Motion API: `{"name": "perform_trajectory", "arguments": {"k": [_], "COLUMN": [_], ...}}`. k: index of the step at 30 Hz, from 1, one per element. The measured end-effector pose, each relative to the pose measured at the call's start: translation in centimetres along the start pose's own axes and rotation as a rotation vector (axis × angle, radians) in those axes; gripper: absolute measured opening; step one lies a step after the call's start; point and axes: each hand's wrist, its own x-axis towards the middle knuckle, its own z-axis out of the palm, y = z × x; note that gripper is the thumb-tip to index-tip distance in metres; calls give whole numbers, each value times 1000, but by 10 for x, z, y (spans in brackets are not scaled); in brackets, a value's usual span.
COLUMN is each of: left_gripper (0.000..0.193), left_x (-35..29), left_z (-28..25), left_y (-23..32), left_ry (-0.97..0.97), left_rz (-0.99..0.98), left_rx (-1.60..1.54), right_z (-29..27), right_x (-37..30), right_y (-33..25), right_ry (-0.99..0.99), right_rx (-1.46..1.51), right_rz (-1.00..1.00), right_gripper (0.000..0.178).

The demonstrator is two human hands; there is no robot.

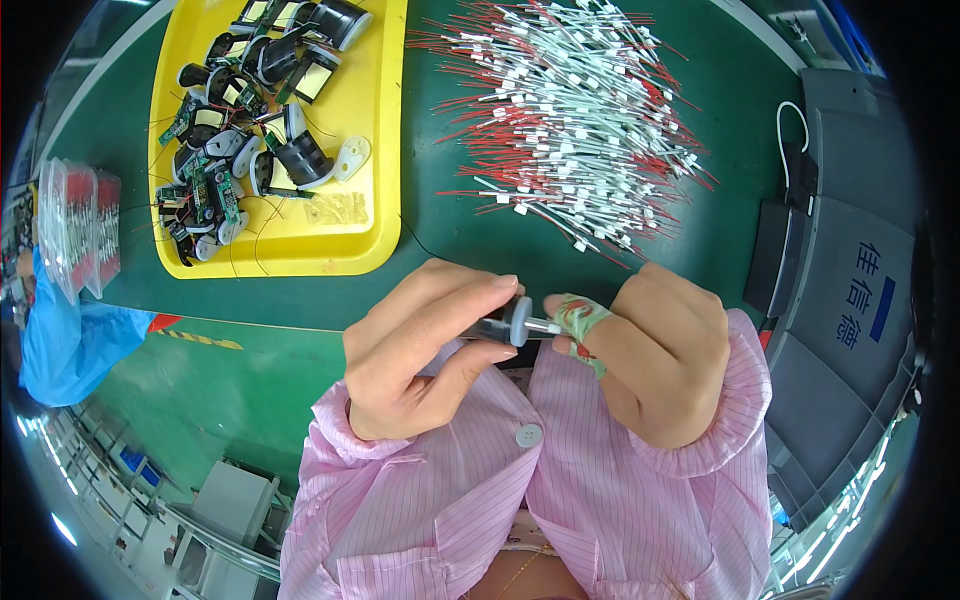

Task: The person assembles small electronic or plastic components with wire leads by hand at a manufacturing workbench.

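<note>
My left hand (pixel 420 350) grips a black cylindrical part with a grey rim (pixel 520 321), held just off the table's near edge. Its fingers and thumb cover most of the black body. From the right, my right hand (pixel 665 360) pinches a thin whitish piece (pixel 543 326) against the rim; its kind is too small to tell. A green patterned bandage (pixel 580 325) wraps a finger of that hand. Beyond lies a pile of red and white wire leads (pixel 570 130) with white connectors. Similar black cylinders (pixel 303 160) with green circuit boards (pixel 222 192) sit in a yellow tray (pixel 385 240).
Clear plastic boxes (pixel 78 225) of red and white leads stand at the table's left end. Beside them is another person's blue sleeve (pixel 75 330). Grey bins (pixel 850 280) and a black device with a white cable (pixel 775 255) border the right side.
</note>
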Motion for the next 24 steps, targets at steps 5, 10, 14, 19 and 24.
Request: {"name": "perform_trajectory", "arguments": {"k": [5,10,14,19,24], "left_gripper": [41,37,35,39,40], "left_x": [-5,-8,-4,0,4], "left_z": [-1,8,2,4,7], "left_y": [-7,-8,-9,-8,-4], "left_ry": [-16,41,-4,-23,-46], "left_rz": [-84,-120,25,24,38], "left_rx": [-169,-144,-142,-49,2], "right_z": [-4,16,5,8,6], "right_x": [6,1,7,-1,-6], "right_y": [7,3,17,6,4], "right_ry": [-89,41,4,19,53], "right_rx": [167,11,44,-92,-199], "right_rz": [-23,-67,-210,-211,-224], "right_gripper": [19,18,19,26,24]}}
